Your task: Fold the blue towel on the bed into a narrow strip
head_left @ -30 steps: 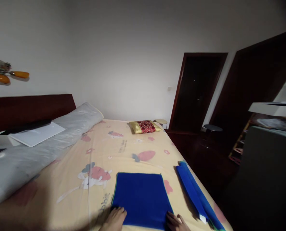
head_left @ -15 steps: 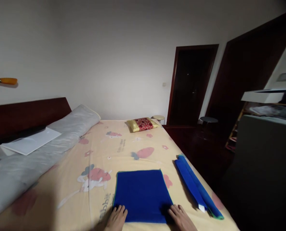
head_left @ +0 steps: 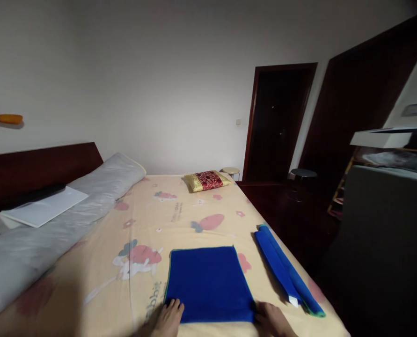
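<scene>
The green-edged blue cloth point(head_left: 210, 283) lies spread flat on the carrot-print bedsheet point(head_left: 99, 252), directly ahead of and between the two hands. The left grip point(head_left: 170, 312) rests on its near-left corner, fingers close together and slightly bent; whether the thumb pinches the edge cannot be told. The right grip point(head_left: 268, 316) is curled at the near-right corner, fingertips hidden, so I cannot tell if it holds the hem or merely presses it.

To work the near edge well, both grips should bear evenly on their corners, drawing gently outward so the hem between them runs straight, without dragging the far side askew. The surface beyond the grips looks smooth, so light pressure ought to suffice. Outward from the right grip, near it, lie two narrow blue cloth bundles point(head_left: 277, 267); that elbow and wrist had best clear them.
</scene>
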{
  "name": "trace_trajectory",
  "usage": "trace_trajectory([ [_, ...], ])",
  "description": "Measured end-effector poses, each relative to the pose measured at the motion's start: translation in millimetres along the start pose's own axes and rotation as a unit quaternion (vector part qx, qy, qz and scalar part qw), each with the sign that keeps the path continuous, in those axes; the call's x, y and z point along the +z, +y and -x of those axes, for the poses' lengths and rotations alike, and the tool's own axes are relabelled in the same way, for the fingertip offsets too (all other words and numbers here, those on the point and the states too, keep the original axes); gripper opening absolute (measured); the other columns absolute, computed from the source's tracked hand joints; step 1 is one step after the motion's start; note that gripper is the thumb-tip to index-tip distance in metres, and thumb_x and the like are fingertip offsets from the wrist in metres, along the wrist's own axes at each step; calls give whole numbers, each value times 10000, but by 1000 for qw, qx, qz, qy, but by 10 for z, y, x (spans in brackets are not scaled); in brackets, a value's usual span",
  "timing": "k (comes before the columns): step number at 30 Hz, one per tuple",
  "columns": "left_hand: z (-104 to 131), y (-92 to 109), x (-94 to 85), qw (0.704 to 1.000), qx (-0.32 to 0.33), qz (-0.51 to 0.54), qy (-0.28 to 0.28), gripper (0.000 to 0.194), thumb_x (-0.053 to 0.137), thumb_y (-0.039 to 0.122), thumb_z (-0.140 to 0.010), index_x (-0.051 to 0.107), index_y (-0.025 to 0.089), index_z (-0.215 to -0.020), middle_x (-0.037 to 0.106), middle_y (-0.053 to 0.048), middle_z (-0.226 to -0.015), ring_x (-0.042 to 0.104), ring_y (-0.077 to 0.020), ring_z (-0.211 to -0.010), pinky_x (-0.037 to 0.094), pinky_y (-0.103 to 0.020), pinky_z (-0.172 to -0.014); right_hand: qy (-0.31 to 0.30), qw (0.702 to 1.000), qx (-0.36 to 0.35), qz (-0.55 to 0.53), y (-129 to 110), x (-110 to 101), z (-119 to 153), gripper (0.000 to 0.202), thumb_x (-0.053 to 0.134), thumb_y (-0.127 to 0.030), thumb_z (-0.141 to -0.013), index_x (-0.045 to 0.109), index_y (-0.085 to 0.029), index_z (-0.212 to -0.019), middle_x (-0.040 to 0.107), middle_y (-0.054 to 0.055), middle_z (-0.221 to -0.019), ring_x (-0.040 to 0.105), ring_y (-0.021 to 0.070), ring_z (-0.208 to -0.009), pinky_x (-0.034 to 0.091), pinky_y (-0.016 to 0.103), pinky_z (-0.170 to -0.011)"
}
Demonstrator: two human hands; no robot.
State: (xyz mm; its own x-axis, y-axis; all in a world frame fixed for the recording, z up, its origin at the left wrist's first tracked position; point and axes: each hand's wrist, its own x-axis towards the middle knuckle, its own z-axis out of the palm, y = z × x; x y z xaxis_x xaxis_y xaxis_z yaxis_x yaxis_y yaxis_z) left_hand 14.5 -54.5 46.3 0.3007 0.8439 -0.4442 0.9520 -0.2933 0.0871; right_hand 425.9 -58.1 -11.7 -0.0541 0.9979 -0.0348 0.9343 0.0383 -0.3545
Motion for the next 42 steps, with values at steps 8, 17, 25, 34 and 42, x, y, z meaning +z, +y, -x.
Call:
trace_trajectory([
  [8, 79, -31, -118, 999, -24, 15, 21, 686, 460, 149, -746, 397, 122, -1429, 427, -154, -1496, 372, -281, -1385, 282, -434, -1160, 107, 973, -113, 172, 9, 259, -2, 514, 480, -26, -687, 609, -204, -1152, 700, 124, -1140, 652, 278, -1017, 459, 393, -870],
  [17, 94, 32, -138, 1000, -23, -17, 1, 762, 374, -2, -711, 328, 124, -1461, 377, -158, -1523, 333, -269, -1406, 290, -451, -1159, 129, 927, -286, 204, -116, 490, -22, 348, 521, -108, -663, 620, -184, -988, 718, 89, -966, 642, 266, -868, 402, 382, -807],
  [25, 68, 11, -139, 1000, -20, -22, 4, 815, 375, -40, -674, 349, 193, -1455, 371, -134, -1530, 330, -275, -1407, 304, -505, -1144, 139, 915, -331, 183, -241, 197, 39, 280, 513, -200, -831, 605, -283, -1081, 722, 20, -939, 638, 213, -835, 404, 332, -735],
  [34, 63, -118, -185, 996, -58, -27, 58, 657, 343, -12, -738, 510, 192, -1339, 502, -107, -1445, 411, -256, -1353, 305, -459, -1118, 89, 945, -247, 195, -246, 93, 49, 287, 490, -88, -820, 715, -235, -919, 704, 67, -1020, 594, 235, -945, 397, 377, -852],
  [42, 154, -249, -405, 995, -65, 18, 74, 494, 418, -9, -691, 640, 258, -1042, 693, -30, -1100, 597, -193, -1097, 405, -317, -956, 46, 990, -110, 73, -282, -30, 43, 362, 435, -33, -679, 700, -208, -852, 715, 48, -897, 616, 250, -907, 415, 377, -822],
])
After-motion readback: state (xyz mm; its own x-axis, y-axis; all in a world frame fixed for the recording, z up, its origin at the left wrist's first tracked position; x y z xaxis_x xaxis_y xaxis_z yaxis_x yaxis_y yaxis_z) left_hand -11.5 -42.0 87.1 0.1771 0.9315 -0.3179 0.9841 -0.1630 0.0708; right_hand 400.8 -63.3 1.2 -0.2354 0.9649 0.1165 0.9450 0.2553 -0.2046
